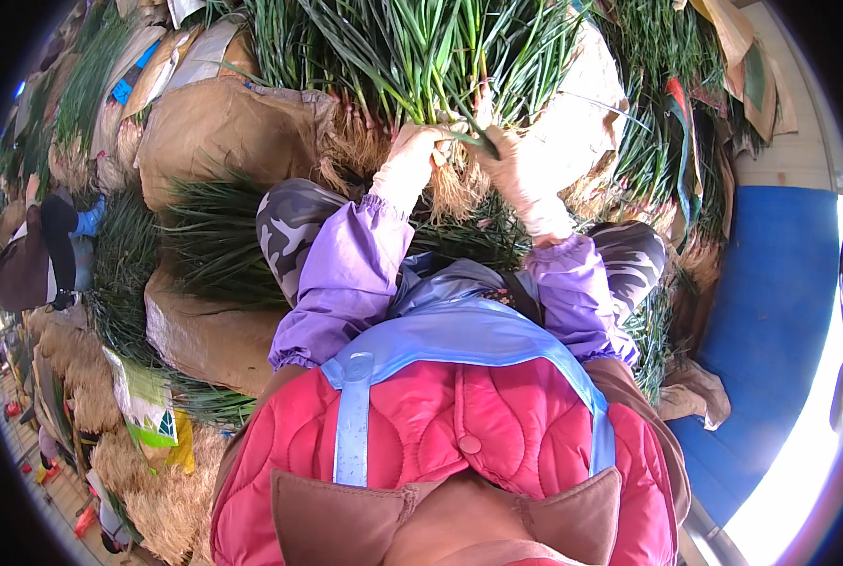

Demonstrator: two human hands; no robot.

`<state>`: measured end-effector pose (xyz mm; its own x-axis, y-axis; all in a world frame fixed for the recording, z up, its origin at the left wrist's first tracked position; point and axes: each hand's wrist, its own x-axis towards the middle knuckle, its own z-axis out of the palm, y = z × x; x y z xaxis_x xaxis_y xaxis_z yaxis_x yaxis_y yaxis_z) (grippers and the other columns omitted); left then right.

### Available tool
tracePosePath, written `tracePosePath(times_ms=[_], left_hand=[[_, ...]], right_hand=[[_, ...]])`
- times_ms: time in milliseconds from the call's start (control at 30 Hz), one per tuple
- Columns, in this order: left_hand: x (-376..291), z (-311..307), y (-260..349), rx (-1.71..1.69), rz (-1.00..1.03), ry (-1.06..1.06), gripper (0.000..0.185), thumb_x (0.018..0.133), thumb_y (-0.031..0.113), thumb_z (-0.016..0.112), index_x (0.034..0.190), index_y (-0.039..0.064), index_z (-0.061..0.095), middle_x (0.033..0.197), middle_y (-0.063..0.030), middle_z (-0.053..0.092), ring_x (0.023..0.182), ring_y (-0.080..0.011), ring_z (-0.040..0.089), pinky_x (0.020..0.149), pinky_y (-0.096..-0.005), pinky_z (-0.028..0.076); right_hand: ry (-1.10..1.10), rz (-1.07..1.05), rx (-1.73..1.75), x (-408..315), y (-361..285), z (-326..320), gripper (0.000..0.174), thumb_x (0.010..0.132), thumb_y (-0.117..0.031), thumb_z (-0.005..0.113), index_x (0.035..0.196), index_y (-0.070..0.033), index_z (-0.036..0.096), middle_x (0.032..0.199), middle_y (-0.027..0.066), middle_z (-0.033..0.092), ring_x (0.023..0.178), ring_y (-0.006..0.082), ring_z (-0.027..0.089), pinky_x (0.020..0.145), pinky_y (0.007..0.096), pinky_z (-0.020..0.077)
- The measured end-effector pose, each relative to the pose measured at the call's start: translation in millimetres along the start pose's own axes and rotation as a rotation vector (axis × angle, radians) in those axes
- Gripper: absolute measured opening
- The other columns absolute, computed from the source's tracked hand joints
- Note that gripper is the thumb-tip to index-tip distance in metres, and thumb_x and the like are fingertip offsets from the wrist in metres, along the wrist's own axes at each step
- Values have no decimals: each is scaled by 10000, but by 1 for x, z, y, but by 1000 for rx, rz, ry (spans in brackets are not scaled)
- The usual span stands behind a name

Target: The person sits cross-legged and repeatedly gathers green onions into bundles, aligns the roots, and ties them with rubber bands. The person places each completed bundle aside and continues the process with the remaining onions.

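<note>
My left hand [413, 157], in a pale glove, is closed around a bunch of green onions [421, 64] near the base. Below the fingers hang the bunch's pale, stringy roots [457, 187]. Just to the right, my gloved right hand [517, 170] grips green onion stems at the same height, and one dark leaf bends down over its fingers. The leaves point away from me, across a larger pile of green onions. Parts of both hands' fingers are hidden by stems and leaves.
Brown sacking [230, 141] lies left of my hands, and loose green leaves [216, 240] lie beside my left knee. More green onions [648, 141] are heaped at right, near a blue wall panel [768, 297]. Another person [32, 255] is at the far left.
</note>
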<state>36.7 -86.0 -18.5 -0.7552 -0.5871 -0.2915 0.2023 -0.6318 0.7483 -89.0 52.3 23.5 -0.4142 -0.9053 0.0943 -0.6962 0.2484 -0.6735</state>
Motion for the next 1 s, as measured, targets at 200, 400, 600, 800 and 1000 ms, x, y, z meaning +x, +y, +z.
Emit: tracePosePath(times_ms=[200,400,600,800,1000], left_hand=[[-12,-10,25,164,18,32,209,880,131,636,1001,-32,684,658,-29,619,490,-67,472,444,-194,322],[-32,4,51,217,32,249,176,908,168,635,1003,24,669,760,-31,672,595,-96,601,483,-205,425],[-56,-9,125,-79,513,87,109,894,173,672,920,78,625,673,18,578,540,-85,531,438,-218,389],[-59,-67,182,-148,608,218,148,921,207,645,856,106,559,652,36,462,553,-95,436,503,-246,357],[-36,-102,175,-341,567,271,160,941,242,624,862,112,574,716,28,480,637,-115,459,612,-273,399]], right_hand=[[-581,255,438,-26,23,-33,302,890,-209,662,1124,-21,625,891,78,650,811,186,630,734,320,521],[-954,111,-669,-43,38,-5,499,687,-268,782,1108,-34,652,1038,187,674,1018,347,635,909,411,492],[-447,-241,-389,13,-4,32,221,825,-162,674,1010,-41,658,934,140,675,883,305,650,784,387,524],[-557,-631,-928,123,-101,127,346,891,-168,571,1230,-104,595,1312,75,573,1300,226,441,1128,465,262],[-696,-589,-1067,179,-77,167,536,980,-446,331,1487,-271,333,1575,-1,272,1467,255,201,1172,572,53]])
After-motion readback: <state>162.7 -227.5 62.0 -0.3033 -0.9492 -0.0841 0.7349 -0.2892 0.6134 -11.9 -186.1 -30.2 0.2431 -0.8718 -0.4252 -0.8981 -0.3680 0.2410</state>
